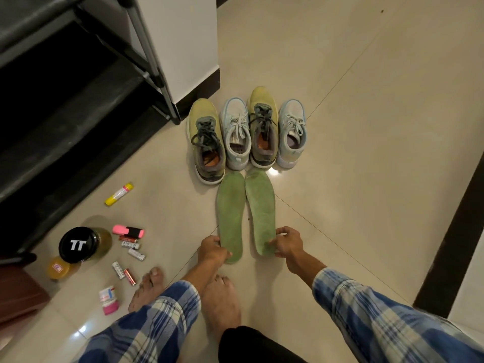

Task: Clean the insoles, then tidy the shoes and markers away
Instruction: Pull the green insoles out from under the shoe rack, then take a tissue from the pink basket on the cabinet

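Two green insoles lie side by side on the tiled floor, the left insole [230, 213] and the right insole [260, 208]. My left hand [212, 248] pinches the heel end of the left one. My right hand [286, 243] pinches the heel end of the right one. Just beyond the insoles stand two yellow-green shoes [207, 142] [263, 127] and two pale blue shoes [235, 134] [291, 132] in a row, toes away from me. A yellow marker [119, 193] and a pink highlighter [128, 231] lie on the floor to the left.
A black shoe rack [78, 74] fills the upper left. A jar with a black lid [77, 244], a small yellow jar [59, 268], several batteries [131, 254] and a small pink-and-white container [108, 299] lie at lower left. My bare feet [220, 302] stand behind the insoles.
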